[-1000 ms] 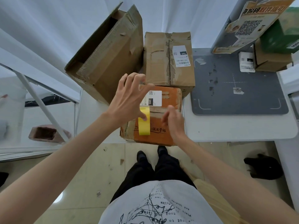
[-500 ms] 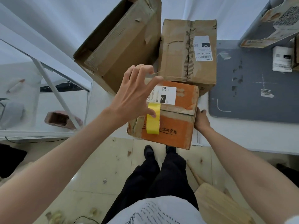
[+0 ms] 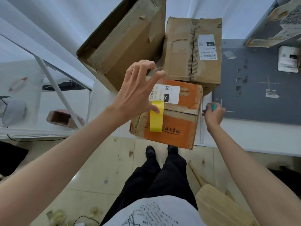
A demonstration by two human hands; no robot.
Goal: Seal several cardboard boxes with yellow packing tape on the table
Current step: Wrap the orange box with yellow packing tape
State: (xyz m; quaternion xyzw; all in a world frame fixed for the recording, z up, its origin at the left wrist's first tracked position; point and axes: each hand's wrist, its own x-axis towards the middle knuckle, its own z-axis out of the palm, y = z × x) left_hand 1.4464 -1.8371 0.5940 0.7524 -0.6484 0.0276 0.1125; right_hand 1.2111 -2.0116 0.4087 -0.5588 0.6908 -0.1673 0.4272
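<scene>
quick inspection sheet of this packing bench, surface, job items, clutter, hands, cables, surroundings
surface: white table with a grey mat on it
job's things: orange box at the near edge, yellow tape strip across its flap seam; taped brown box behind; open brown box tilted at left
clutter: label scraps on the mat, white packet far right
grippers: left hand holds a clear tape end, thumb on the yellow strip; right hand grips a green object
cables: black cable at left
surroundings: tiled floor with debris, wooden stool
</scene>
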